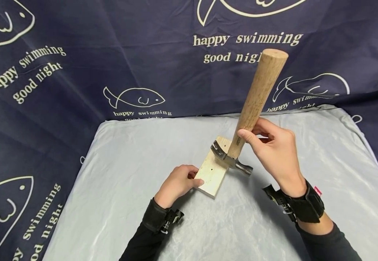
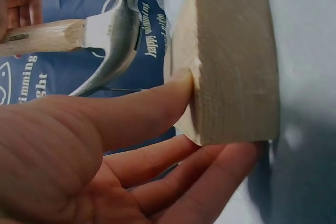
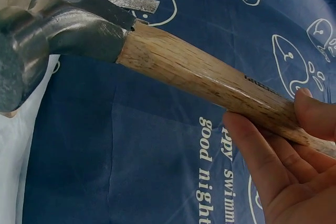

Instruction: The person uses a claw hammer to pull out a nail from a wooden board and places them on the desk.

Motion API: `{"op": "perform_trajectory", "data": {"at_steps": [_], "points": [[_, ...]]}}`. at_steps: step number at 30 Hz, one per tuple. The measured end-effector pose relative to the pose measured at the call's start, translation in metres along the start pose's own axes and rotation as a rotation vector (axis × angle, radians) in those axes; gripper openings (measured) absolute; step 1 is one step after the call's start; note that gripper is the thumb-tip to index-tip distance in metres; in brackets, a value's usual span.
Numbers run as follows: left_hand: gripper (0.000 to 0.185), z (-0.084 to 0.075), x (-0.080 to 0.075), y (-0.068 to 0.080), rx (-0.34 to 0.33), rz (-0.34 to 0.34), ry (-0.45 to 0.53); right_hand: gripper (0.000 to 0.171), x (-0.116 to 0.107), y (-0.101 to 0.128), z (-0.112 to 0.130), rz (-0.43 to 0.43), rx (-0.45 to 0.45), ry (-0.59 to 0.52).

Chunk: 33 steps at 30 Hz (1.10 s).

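Note:
A pale wooden board (image 1: 212,177) with small dark spots on its top lies on the light cloth. My left hand (image 1: 178,181) grips its near left end, thumb on the top face and fingers against the side. In my right hand (image 1: 278,152) is a claw hammer (image 1: 257,90), pinched by the lower part of its wooden handle between thumb and fingers. The handle points up and leans right. Its metal head (image 3: 79,27) hangs low over the board's right side, claw to the left and striking face to the right. In the left wrist view, the head looks apart from the board.
A light grey-blue cloth (image 1: 120,174) covers the work surface. Dark blue fabric (image 1: 163,47) with white fish drawings and lettering hangs behind and to the sides. Each wrist wears a black strap (image 1: 309,204) with a small camera.

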<state>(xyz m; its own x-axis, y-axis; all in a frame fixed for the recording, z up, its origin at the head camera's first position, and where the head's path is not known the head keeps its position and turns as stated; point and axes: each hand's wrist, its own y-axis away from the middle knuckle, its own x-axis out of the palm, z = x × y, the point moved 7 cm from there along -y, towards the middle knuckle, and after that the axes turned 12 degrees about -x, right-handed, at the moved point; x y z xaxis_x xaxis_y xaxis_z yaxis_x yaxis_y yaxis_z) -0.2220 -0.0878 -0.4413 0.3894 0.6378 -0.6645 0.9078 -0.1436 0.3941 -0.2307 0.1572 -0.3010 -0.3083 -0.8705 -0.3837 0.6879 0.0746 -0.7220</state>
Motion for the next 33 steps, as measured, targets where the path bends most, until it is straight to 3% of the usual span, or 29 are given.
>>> {"op": "perform_trajectory", "data": {"at_steps": [4, 9, 15, 24, 33], "points": [[0.008, -0.004, 0.0, 0.002, 0.033, 0.01, -0.012, 0.018, 0.0, 0.001, 0.002, 0.005, 0.009, -0.004], [0.017, -0.011, -0.002, 0.002, 0.061, -0.041, -0.046, 0.021, 0.0, 0.001, 0.008, 0.012, 0.006, -0.022], [0.039, -0.022, -0.009, 0.0, 0.06, -0.126, -0.005, 0.024, 0.002, 0.001, 0.015, 0.024, 0.008, -0.049], [0.021, -0.045, -0.013, -0.002, 0.239, -0.27, -0.012, 0.023, 0.006, 0.004, 0.02, 0.044, 0.002, -0.095], [0.012, -0.05, -0.013, -0.001, 0.282, -0.264, 0.083, 0.024, 0.006, 0.005, 0.021, 0.055, -0.003, -0.079]]}}
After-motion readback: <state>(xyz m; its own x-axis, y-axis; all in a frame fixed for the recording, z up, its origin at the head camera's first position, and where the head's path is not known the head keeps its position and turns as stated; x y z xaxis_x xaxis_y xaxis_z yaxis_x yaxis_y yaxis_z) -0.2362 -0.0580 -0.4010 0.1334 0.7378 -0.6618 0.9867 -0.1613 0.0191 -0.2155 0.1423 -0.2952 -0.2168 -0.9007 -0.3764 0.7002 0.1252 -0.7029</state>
